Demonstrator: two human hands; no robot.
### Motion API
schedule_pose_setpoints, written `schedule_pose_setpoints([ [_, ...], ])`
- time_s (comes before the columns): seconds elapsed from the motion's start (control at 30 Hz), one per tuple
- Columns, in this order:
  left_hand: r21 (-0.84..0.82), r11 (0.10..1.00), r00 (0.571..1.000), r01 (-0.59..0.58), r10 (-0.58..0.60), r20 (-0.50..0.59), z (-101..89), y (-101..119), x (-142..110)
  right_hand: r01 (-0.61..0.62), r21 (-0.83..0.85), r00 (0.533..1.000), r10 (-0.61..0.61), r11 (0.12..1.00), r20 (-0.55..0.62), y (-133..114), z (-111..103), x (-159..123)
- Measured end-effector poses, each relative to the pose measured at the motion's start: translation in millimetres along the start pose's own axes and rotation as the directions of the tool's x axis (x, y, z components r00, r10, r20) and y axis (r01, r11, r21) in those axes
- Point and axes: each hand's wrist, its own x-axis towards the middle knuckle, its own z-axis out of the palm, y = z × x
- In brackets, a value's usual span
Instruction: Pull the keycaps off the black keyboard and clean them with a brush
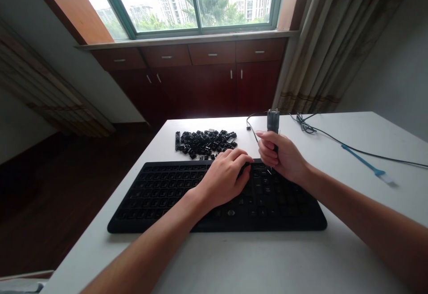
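A grey keycap puller is held tight in the right grip, kept upright so that its thin wire tip points down at the black keyboard. The left grip is curved over the keys; whether one is pinched cannot be told. Loose shiny keycaps are heaped on the white table.

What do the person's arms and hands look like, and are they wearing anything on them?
The left hand and right hand are bare, with no gloves. The left forearm and right forearm show no sleeves, watch or bracelet. No rings show on the fingers.
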Motion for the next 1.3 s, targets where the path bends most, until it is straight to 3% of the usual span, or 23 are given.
schedule_pose_setpoints([
  [0.23,-0.005,1.0,1.0,-0.005,0.005,0.0,0.5,-2,0,0.023,0.153,0.993,-0.005,0.988,-0.118,0,6,-2],
  [0.43,-0.004,1.0,1.0,-0.006,0.006,-0.006,0.4,-1,1,0.012,0.129,0.963,0.023,0.992,-0.267,6,8,-1],
  [0.53,-0.002,1.0,1.0,-0.009,0.009,0.0,0.3,-2,1,0.056,0.075,0.952,-0.031,0.996,-0.303,13,12,-2],
  [0.77,0.002,1.0,1.0,-0.023,0.023,-0.011,0.9,-1,0,0.209,-0.017,0.951,-0.207,0.978,-0.231,23,14,-5],
  [0.87,0.017,0.999,0.999,-0.04,0.04,-0.012,0.6,-1,0,0.205,0.045,0.976,-0.201,0.978,-0.08,23,12,-6],
  [0.97,0.026,0.999,0.999,-0.047,0.048,-0.008,-0.2,0,0,0.221,0.058,0.971,-0.225,0.974,0.076,24,9,-8],
  [1.1,0.021,0.999,0.999,-0.04,0.04,-0.01,-1.3,1,1,0.244,-0.003,0.957,-0.24,0.97,0.164,25,5,-8],
  [1.17,0.012,0.999,0.999,-0.036,0.036,-0.013,-1.6,2,1,0.231,-0.003,0.964,-0.228,0.973,0.136,24,5,-6],
  [1.3,0.012,1.0,1.0,-0.024,0.024,-0.008,-1.8,2,1,0.149,0.039,0.988,-0.147,0.988,-0.046,18,6,-3],
])
